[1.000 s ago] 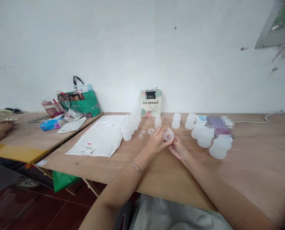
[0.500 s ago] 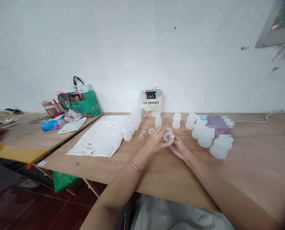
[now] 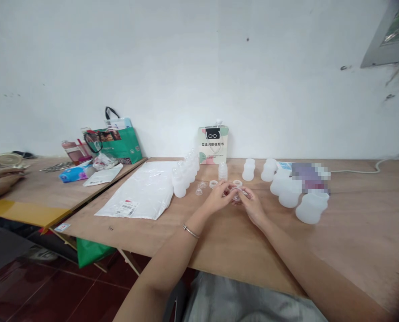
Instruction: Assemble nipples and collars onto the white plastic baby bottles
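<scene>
Between my two hands is a translucent bottle ring (image 3: 236,196) with what looks like a clear nipple in it. My left hand (image 3: 218,197) grips its left side. My right hand (image 3: 252,205) closes on the right side, thumb on the part's top; the fingers partly hide it. Just beyond lie two loose rings (image 3: 213,184), one left of the hands and one behind them. Small clear dome-shaped pieces (image 3: 199,191) rest further left. A stack of clear caps (image 3: 222,171) stands behind my left hand.
A row of bottles with clear tops (image 3: 179,187) stands at left beside a white plastic mailer (image 3: 137,190). Frosted waisted bottles (image 3: 307,209) line the right. A paper bag (image 3: 213,145) leans on the wall. Another person's arm (image 3: 1,181) rests on the left table.
The ring has tilted from facing me to lying flatter, and both my thumbs have moved onto it. Another person's arm has reached further in at the far left.
</scene>
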Tool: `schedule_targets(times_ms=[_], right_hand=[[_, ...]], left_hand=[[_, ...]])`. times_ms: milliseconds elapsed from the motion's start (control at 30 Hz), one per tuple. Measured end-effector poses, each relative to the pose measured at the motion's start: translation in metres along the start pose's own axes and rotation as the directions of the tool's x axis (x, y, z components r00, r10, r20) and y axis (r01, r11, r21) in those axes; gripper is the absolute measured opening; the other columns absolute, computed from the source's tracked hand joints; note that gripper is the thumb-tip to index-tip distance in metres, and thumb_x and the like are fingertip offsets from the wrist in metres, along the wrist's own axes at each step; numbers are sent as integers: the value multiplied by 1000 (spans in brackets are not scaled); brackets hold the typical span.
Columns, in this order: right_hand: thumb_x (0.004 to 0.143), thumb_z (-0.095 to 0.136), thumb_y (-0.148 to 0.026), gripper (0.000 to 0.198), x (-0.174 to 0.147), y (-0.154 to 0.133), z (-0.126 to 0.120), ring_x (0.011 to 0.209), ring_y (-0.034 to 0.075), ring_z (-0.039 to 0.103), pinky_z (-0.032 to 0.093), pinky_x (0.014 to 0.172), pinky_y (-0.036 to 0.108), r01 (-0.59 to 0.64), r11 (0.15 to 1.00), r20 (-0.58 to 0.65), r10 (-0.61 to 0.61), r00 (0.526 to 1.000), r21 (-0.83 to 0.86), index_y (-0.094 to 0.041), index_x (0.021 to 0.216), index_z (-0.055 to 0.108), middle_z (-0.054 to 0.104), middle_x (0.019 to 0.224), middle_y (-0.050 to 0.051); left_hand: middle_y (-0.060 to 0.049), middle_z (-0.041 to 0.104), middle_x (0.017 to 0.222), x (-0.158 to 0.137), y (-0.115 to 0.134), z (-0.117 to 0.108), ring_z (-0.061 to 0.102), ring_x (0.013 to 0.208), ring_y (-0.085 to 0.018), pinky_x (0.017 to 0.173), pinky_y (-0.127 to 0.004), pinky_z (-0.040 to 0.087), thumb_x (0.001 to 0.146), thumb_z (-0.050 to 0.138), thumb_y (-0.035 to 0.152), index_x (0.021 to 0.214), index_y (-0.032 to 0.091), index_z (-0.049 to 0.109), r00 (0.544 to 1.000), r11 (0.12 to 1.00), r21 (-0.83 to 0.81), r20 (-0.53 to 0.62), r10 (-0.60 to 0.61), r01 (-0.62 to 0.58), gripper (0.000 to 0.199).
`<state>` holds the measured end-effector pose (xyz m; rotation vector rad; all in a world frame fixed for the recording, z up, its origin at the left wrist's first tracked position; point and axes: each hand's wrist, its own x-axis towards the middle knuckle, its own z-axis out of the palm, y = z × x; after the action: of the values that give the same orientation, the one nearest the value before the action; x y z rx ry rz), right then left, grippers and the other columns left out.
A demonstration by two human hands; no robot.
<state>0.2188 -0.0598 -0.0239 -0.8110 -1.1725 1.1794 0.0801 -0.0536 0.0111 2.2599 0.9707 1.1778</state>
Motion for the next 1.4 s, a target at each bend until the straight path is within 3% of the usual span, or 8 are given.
schedule_targets(times_ms=[333, 567, 667, 767, 867, 967, 1100, 1400], right_hand=[[68, 65, -42, 32, -1, -2, 3, 50, 15, 62, 49, 50, 29, 30, 999, -31, -31, 999, -30, -26, 93, 52, 66, 63, -4], [66, 65, -45, 39, -4, -7, 4, 43, 17, 59, 46, 47, 31, -30, 999, -7, 31, 1000, 33, -27, 89, 39, 63, 55, -6], [72, 53, -52, 36, -6, -9, 5, 48, 20, 61, 47, 50, 33, -49, 998, 60, 47, 997, 25, -26, 92, 38, 61, 51, -4], [79, 37, -57, 34, 8, -10, -6, 51, 18, 60, 46, 54, 32, 75, 976, -155, -107, 982, -202, -25, 92, 39, 61, 58, -1], [76, 46, -50, 35, 42, -10, -25, 81, 20, 61, 47, 72, 34, 88, 844, -401, -339, 851, -529, -23, 98, 38, 62, 90, 6], [64, 63, -41, 55, 83, -10, -40, 107, 29, 49, 38, 89, 43, 23, 796, -457, -371, 808, -605, -17, 106, 37, 51, 114, 16], [58, 72, -29, 71, 121, -2, -44, 114, 35, 43, 32, 94, 51, -77, 758, -503, -350, 790, -648, -12, 116, 35, 48, 119, 20], [85, 51, -32, 30, 126, 21, -47, 96, 19, 56, 48, 80, 38, -148, 744, -512, -287, 809, -652, -17, 112, 52, 54, 113, 7]], left_hand=[[-1, 55, 77, 2, 1, 5, 50, 64, -9, 60, -22, 43, 79, 50, 28, 85, 15, 59, 991, 994, -25, -83, -107, 105, 17], [-2, 54, 86, 1, -3, -10, 53, 76, -12, 70, -27, 46, 68, 66, 37, 103, 21, 58, 991, 986, -161, 129, -27, 48, 40], [-3, 52, 97, 2, -6, -15, 51, 85, -13, 78, -29, 44, 64, 69, 36, 94, 20, 59, 994, 981, -183, 96, -48, 65, 36], [-5, 53, 103, 5, -5, -18, 52, 92, -14, 81, -31, 44, 65, 69, 35, 92, 17, 53, 993, 930, -347, 38, -112, 118, 36], [-7, 59, 98, 8, -6, -18, 56, 88, -14, 77, -32, 45, 66, 68, 32, 95, 16, 46, 976, 828, -531, -9, -219, 181, 40], [-7, 61, 98, 11, -11, -17, 58, 85, -13, 77, -32, 46, 63, 71, 31, 93, 16, 45, 960, 784, -593, -61, -273, 185, 43], [-6, 63, 93, 12, -12, -16, 60, 81, -13, 77, -33, 47, 59, 74, 33, 92, 16, 45, 957, 750, -633, -50, -286, 191, 47], [-4, 64, 88, 13, -11, -16, 60, 84, -14, 83, -34, 45, 58, 74, 32, 90, 15, 50, 963, 688, -710, -58, -265, 147, 44]])
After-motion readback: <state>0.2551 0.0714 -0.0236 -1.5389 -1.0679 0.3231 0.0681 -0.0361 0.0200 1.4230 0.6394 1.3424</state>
